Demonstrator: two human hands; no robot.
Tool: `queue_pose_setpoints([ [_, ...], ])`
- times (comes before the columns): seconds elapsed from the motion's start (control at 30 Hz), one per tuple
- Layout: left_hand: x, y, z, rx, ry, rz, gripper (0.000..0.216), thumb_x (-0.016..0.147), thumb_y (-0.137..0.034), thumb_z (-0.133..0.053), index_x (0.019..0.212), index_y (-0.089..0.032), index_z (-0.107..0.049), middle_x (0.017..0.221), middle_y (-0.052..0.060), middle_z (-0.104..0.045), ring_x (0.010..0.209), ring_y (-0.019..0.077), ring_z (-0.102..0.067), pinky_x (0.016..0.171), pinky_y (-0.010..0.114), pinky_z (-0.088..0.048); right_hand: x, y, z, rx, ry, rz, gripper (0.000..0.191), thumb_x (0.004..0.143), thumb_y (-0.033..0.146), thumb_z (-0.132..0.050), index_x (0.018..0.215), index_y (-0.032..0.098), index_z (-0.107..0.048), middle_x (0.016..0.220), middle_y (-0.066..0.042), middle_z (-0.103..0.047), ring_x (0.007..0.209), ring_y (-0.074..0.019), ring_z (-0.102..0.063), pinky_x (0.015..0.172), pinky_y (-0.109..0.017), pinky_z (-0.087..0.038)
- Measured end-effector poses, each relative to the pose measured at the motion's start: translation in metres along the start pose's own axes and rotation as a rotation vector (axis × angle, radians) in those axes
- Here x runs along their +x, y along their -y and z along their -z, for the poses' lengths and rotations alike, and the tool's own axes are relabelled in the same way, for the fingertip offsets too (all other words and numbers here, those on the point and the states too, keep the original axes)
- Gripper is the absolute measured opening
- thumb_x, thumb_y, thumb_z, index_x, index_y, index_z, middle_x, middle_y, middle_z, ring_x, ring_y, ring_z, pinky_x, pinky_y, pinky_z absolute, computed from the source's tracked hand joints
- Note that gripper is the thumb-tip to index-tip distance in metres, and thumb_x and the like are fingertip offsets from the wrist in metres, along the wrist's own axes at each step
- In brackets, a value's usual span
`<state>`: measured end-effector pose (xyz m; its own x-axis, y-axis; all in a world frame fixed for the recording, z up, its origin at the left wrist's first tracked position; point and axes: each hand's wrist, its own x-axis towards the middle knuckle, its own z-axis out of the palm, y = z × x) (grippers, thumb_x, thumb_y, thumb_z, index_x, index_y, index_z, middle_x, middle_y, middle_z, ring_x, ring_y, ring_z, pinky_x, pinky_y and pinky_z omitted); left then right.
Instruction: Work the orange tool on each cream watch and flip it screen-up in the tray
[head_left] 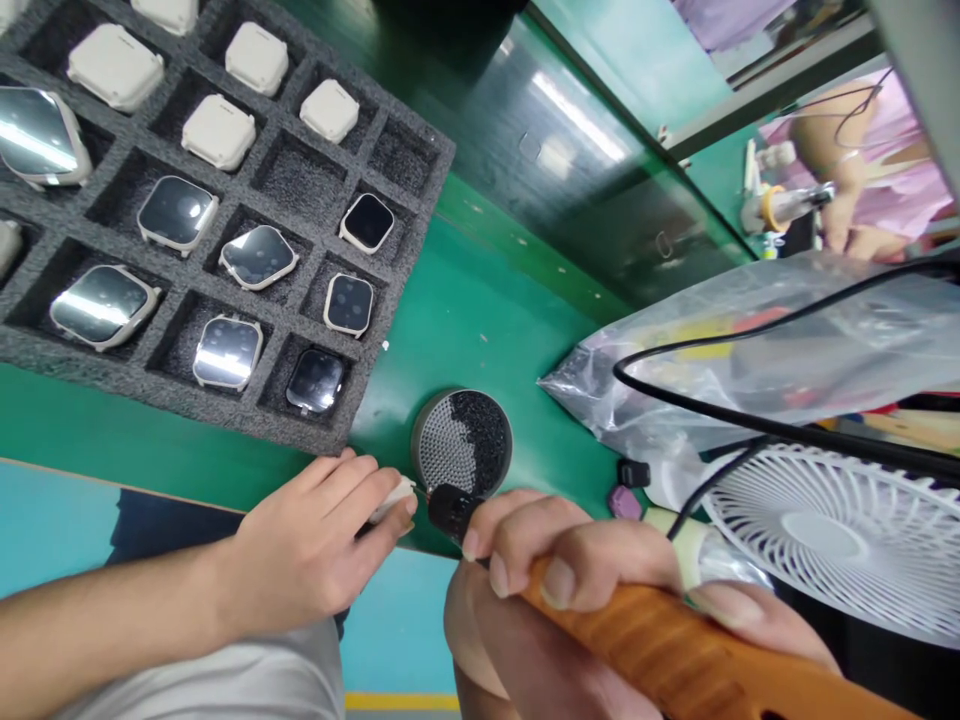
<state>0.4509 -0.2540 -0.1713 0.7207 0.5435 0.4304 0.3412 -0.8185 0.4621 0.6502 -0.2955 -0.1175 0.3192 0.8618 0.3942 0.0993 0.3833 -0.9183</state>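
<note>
My right hand (570, 560) is wrapped round an orange electric screwdriver (645, 630) with a black nose. The thin bit points left and meets, or nearly meets, a small off-white watch case (394, 500). That case is pinched in my left hand (322, 530) at the bench edge; my fingers hide most of it. Just beyond the bit stands a round dish (431, 440) with a dimpled grey floor and a heap of tiny black screws (487, 435). A grey foam tray (300, 170) at the upper left holds several watches, some glass up, some with the off-white back up.
A white fan (840, 540) stands at the right, below a clear plastic bag (735, 340). The screwdriver's black cable (697, 400) loops across both. A dark glossy panel (555, 130) lies behind the green bench (480, 310). Another person's arm (847, 180) shows at the upper right.
</note>
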Motion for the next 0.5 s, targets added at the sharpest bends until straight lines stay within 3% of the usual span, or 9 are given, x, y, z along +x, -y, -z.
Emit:
queue_pose_setpoints([
  [0.1, 0.001, 0.001, -0.001, -0.003, 0.004, 0.003, 0.031, 0.098, -0.007, -0.056, 0.122, -0.010, -0.075, 0.121, 0.013, -0.075, 0.109, 0.0305, -0.065, 0.093, 0.046, -0.052, -0.008, -0.008, 0.011, 0.004, -0.022, 0.014, 0.037, 0.097, 0.059, -0.059, 0.131, 0.043, -0.059, 0.078, 0.005, -0.054, 0.056, -0.0172, -0.057, 0.047, -0.040, -0.052],
  [0.17, 0.001, 0.001, -0.002, -0.003, 0.001, 0.004, 0.031, 0.099, -0.008, -0.056, 0.124, -0.010, -0.074, 0.121, 0.013, -0.075, 0.109, 0.0301, -0.065, 0.093, 0.045, -0.052, -0.016, -0.011, 0.014, 0.035, -0.015, 0.025, 0.032, 0.100, 0.061, -0.051, 0.120, 0.039, -0.063, 0.076, 0.004, -0.050, 0.055, -0.0170, -0.054, 0.046, -0.039, -0.051],
  [0.23, 0.002, 0.000, -0.002, 0.000, -0.008, 0.005, 0.031, 0.100, -0.008, -0.056, 0.124, -0.009, -0.074, 0.120, 0.013, -0.075, 0.109, 0.0298, -0.065, 0.093, 0.045, -0.052, -0.024, -0.010, 0.016, 0.030, -0.039, -0.038, 0.034, 0.102, 0.061, -0.047, 0.111, 0.034, -0.065, 0.077, 0.003, -0.049, 0.058, -0.0178, -0.054, 0.050, -0.042, -0.053],
  [0.33, 0.002, 0.000, -0.001, 0.008, -0.018, 0.007, 0.029, 0.100, -0.009, -0.056, 0.122, -0.009, -0.075, 0.119, 0.013, -0.076, 0.108, 0.0298, -0.065, 0.093, 0.045, -0.052, -0.028, -0.006, 0.014, 0.017, -0.045, -0.104, 0.035, 0.101, 0.062, -0.048, 0.114, 0.035, -0.065, 0.080, 0.001, -0.053, 0.065, -0.0200, -0.058, 0.058, -0.047, -0.058],
  [0.5, 0.003, -0.002, -0.001, 0.016, -0.021, 0.010, 0.028, 0.099, -0.008, -0.055, 0.119, -0.010, -0.076, 0.117, 0.012, -0.076, 0.106, 0.0295, -0.066, 0.091, 0.045, -0.053, -0.023, -0.006, 0.015, 0.096, 0.123, -0.157, 0.040, 0.099, 0.063, -0.046, 0.103, 0.030, -0.069, 0.075, 0.000, -0.053, 0.066, -0.0213, -0.060, 0.062, -0.049, -0.060],
])
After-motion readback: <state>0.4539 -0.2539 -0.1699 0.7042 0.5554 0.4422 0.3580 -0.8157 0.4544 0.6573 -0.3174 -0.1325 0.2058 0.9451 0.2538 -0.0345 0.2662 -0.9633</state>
